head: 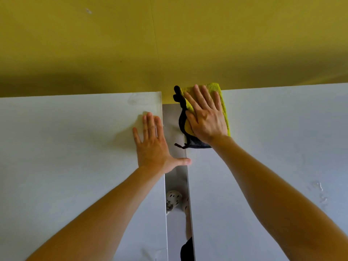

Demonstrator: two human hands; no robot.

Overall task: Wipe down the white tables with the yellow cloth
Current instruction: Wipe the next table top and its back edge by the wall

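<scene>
Lying flat under the right hand [206,117], the yellow cloth [223,106] sits at the far left corner of the right white table [282,147], its black trim [181,117] and a loose thread hanging over the gap [175,132] between the tables. Its long axis runs near to far, with the far end touching the yellow wall [169,44]. That hand is spread open, palm pressing the cloth without gripping it, while the left hand [153,146] is likewise open and flat on the right edge of the left white table [66,147], thumb reaching across the gap.
</scene>
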